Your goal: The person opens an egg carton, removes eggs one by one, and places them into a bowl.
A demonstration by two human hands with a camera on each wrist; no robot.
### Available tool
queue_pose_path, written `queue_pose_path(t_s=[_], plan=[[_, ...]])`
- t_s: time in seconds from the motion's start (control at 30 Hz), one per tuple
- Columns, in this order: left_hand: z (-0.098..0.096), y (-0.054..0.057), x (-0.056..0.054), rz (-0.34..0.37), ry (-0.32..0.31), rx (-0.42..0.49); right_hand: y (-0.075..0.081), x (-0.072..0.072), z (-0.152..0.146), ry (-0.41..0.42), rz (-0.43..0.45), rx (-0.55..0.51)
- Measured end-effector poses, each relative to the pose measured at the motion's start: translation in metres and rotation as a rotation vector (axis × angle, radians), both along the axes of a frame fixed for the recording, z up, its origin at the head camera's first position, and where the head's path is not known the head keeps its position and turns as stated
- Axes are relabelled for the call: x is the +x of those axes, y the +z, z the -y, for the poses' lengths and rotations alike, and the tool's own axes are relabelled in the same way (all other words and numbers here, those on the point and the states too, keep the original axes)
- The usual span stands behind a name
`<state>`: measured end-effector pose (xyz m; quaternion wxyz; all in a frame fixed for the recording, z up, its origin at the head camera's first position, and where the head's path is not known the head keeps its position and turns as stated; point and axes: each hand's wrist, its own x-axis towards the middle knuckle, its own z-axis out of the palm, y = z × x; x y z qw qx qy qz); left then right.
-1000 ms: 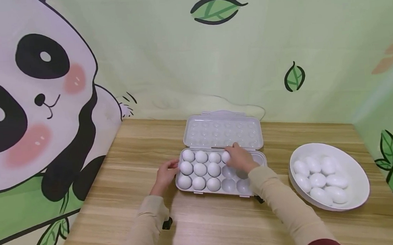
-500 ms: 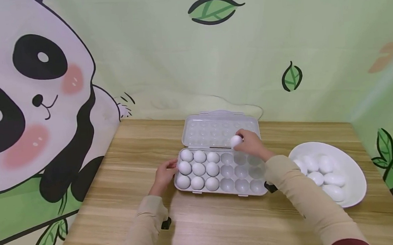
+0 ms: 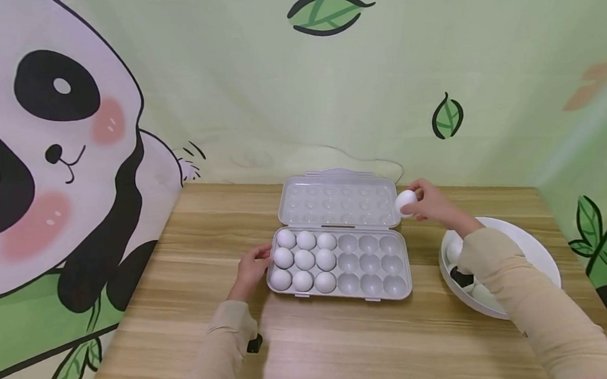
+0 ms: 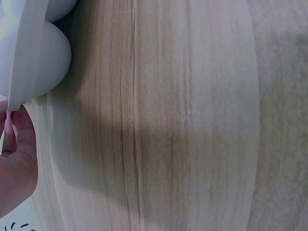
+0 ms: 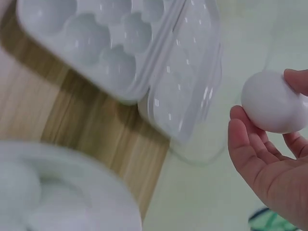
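A lidded plastic egg carton (image 3: 338, 294) lies open on the table. White eggs (image 3: 304, 259) fill the three columns on its left, while the three columns of cups (image 3: 369, 263) on the right hold none. My left hand (image 3: 252, 271) is at the carton's left end, and in the left wrist view its fingertips pinch the carton's rim (image 4: 30, 53). Raised beside the lid's right end, my right hand (image 3: 435, 206) holds a single white egg (image 3: 406, 203) between thumb and fingers; the right wrist view shows that egg (image 5: 272, 101) apart from the carton.
To the carton's right stands a white bowl (image 3: 544, 254) with several eggs, partly hidden under my right sleeve (image 3: 531, 296). The carton's lid (image 3: 339, 201) leans back near the wall cloth (image 3: 252, 86), where a thin cord (image 3: 365, 159) runs.
My right hand has lifted an egg out of the carton's back row, fourth column, and carried it right past the lid's end. My left hand stays at the carton's left edge.
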<state>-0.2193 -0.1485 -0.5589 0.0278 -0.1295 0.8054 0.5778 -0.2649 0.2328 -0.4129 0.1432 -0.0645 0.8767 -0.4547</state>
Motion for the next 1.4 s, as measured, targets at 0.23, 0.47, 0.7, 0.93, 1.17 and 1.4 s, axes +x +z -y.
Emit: queue_pose_path(t_s=[0.23, 0.47, 0.7, 0.93, 1.17, 1.4], plan=[[0.001, 0.000, -0.002, 0.016, -0.003, -0.014, 0.011, 0.006, -0.044, -0.028, 0.052, 0.097], [0.001, 0.002, -0.002, 0.016, 0.003, 0.007, 0.009, 0.013, -0.081, -0.032, 0.125, 0.221], [0.002, 0.002, -0.002, 0.021, 0.005, 0.009, -0.003, 0.017, -0.108, -0.073, 0.168, 0.299], [0.002, 0.002, 0.000, 0.014, 0.000, -0.014, -0.018, 0.020, -0.124, -0.106, 0.121, 0.341], [0.001, 0.000, -0.001, 0.005, 0.003, -0.022, -0.033, 0.020, -0.134, -0.139, 0.059, 0.381], [0.001, -0.002, -0.002, 0.006, 0.005, -0.013, -0.036, 0.026, -0.132, -0.180, 0.003, 0.390]])
